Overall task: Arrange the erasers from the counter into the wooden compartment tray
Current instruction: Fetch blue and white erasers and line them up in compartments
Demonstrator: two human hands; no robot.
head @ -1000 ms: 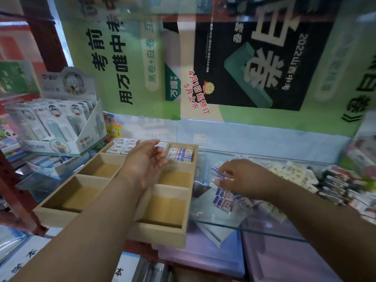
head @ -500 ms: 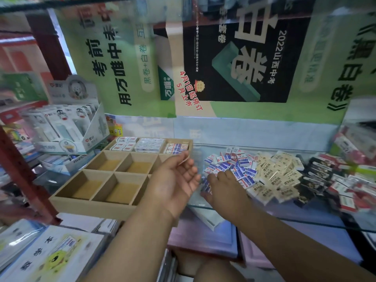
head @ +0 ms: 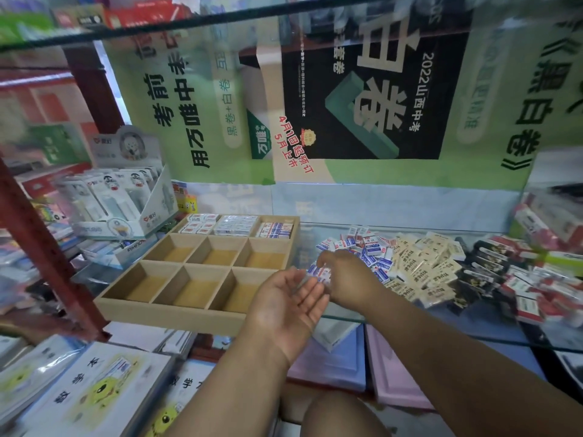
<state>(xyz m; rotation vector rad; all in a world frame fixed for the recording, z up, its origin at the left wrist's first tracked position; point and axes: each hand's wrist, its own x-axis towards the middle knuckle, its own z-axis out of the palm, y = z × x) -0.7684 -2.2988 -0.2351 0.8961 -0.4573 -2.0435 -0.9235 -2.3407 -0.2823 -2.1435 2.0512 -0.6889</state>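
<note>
The wooden compartment tray [head: 176, 310] sits on the glass counter at the left; its three far compartments hold rows of erasers [head: 235, 224], the other six are bare. A heap of loose erasers [head: 407, 257] lies on the glass to the right: blue-and-white, cream, black and red ones. My right hand [head: 350, 277] pinches a few blue-and-white erasers [head: 318, 272] at the heap's left edge. My left hand [head: 288, 302] is held palm up with fingers relaxed just beside them, at the tray's near right corner.
A white display box of carded items [head: 126, 200] stands left of the tray. A dark red shelf post [head: 41, 244] crosses the left side. Booklets [head: 94, 389] lie below the counter. The glass counter edge [head: 441, 329] runs in front of the heap. Posters cover the back wall.
My left hand has drawn back from the tray's far compartments and turned palm up. My right hand has lifted a few blue-and-white erasers from the heap towards it. The camera pulled back.
</note>
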